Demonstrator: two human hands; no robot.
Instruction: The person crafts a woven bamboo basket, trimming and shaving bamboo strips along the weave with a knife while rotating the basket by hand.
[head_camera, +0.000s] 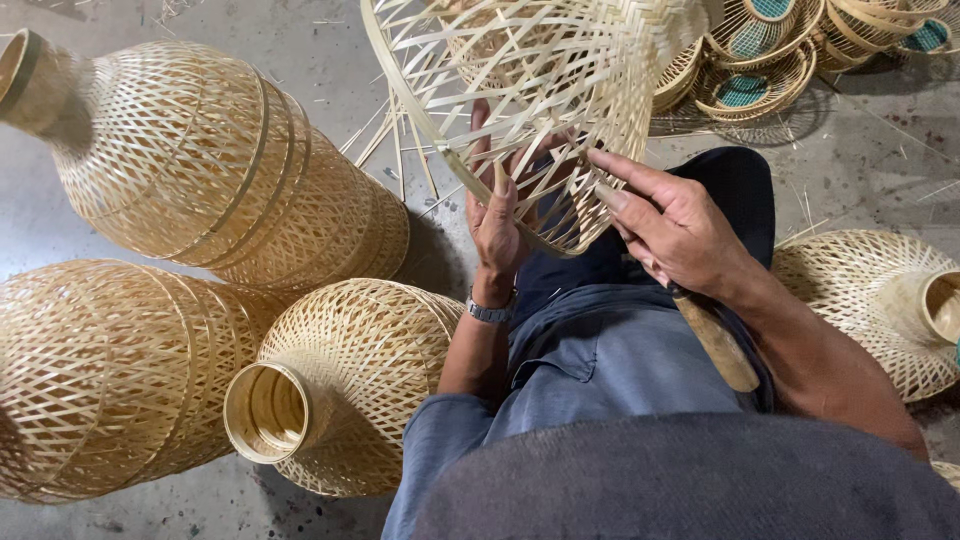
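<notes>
Head view looks down on a seated person working an unfinished woven bamboo shade (530, 90), held up above the lap. Left hand (495, 225) reaches up inside the open weave, its fingers curled around the rim hoop and clenched on it, a wristwatch (490, 312) on the wrist. Right hand (675, 230) is at the outer edge of the same weave, its index finger and thumb stretched out and pinching loose strips near the rim; its other fingers are folded around a wooden tool handle (715, 340) that points back along the forearm. The shade thus sits between and just above both hands, touching each.

Finished bottle-shaped bamboo lampshades lie on the concrete floor (300, 50): one large one (210, 170) at upper left, another (110, 370) at lower left, a smaller one (340, 390) with its neck opening facing the camera just beside the left forearm, and one (880, 300) on the right near the right arm. A stack of small round baskets (770, 60) lies well apart at the top right. Loose bamboo slivers are scattered on the floor.
</notes>
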